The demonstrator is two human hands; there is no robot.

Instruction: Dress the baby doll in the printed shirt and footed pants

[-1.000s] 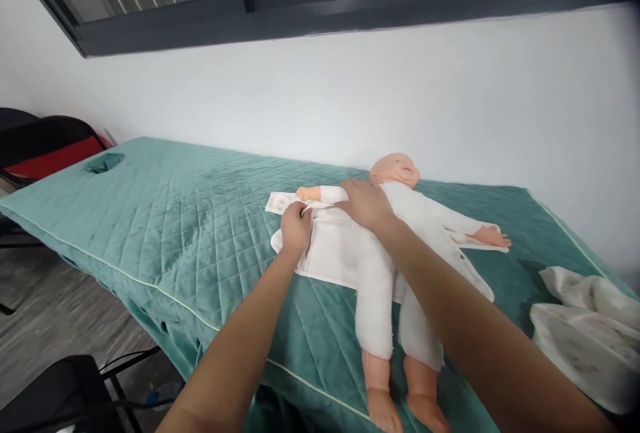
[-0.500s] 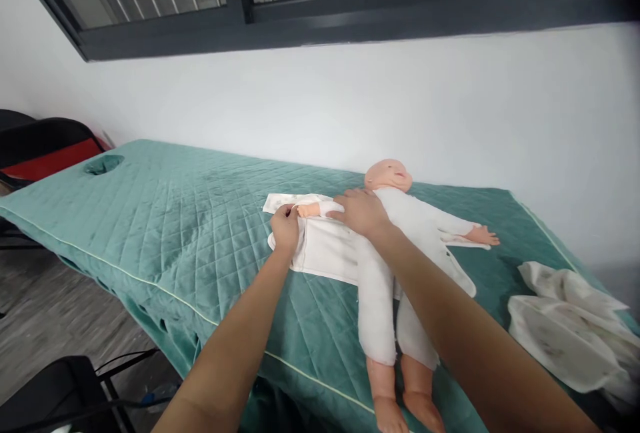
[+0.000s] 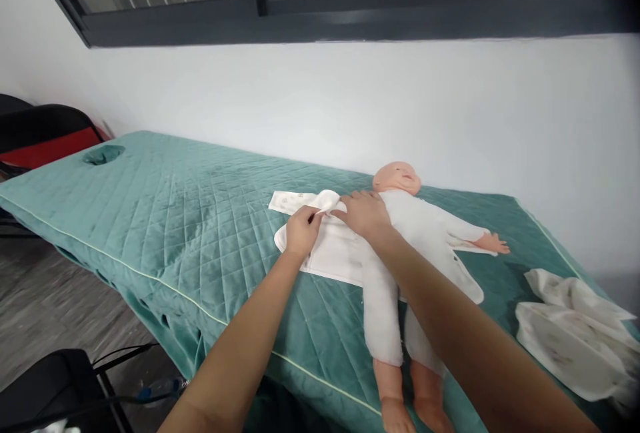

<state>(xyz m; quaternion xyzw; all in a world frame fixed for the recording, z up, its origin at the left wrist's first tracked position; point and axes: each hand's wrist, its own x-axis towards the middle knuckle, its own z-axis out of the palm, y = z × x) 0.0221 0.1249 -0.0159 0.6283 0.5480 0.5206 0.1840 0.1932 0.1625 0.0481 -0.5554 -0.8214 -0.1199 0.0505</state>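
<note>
A baby doll (image 3: 383, 343) lies on its back, head toward the wall, its body white and its feet bare. Beneath it a white baby shirt (image 3: 333, 259) is spread open, with a printed sleeve (image 3: 289, 202) stretched out to the left. My left hand (image 3: 303, 229) pinches bunched white cloth of the shirt near that sleeve. Close beside it, my right hand (image 3: 366, 213) closes round the sleeve cloth at the doll's upper arm. The doll's hand on this side is hidden. Its other hand (image 3: 493, 243) sticks out at the right, past a white sleeve.
The green quilted bed cover (image 3: 200, 219) has a face hole (image 3: 104, 155) at its far left. A heap of white printed cloth (image 3: 575, 333) lies at the right. The wall (image 3: 250, 99) and window frame (image 3: 350, 16) stand behind. Chairs (image 3: 55, 386) are at the left.
My left hand has moved right from the doll's hand and now pinches cloth by my right hand. The doll's near hand has gone out of sight. The view has shifted slightly.
</note>
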